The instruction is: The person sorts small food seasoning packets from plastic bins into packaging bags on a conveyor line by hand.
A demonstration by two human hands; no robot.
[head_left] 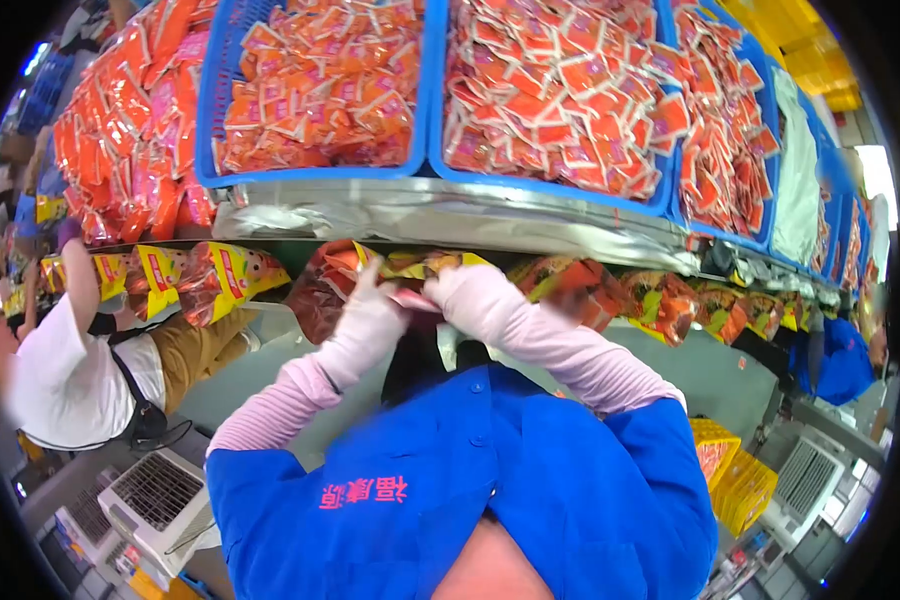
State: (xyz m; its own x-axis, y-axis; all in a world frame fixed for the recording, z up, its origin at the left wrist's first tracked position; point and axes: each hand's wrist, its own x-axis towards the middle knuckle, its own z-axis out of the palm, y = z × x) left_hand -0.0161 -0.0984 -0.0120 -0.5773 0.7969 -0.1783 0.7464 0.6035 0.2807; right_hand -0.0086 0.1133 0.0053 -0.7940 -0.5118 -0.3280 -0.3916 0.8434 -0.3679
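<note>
Both my hands wear pale gloves below pinkish ribbed sleeves and meet over the row of bags. My left hand [368,308] is closed at the mouth of a glossy red and yellow printed bag [318,290]. My right hand [465,292] is closed close beside it, at the yellow edge of a bag [415,266] between the hands. A small pinkish-white piece [408,299] shows between my fingers, partly hidden by them. To the right of my right hand sits another printed bag [570,287].
Beyond the bags, blue crates [430,120] full of small red-orange packets [560,95] stand on a silvery covered ledge [450,213]. More bags [228,280] line both sides. A person in a white shirt [85,375] works at left. Yellow crates [742,490] are behind at right.
</note>
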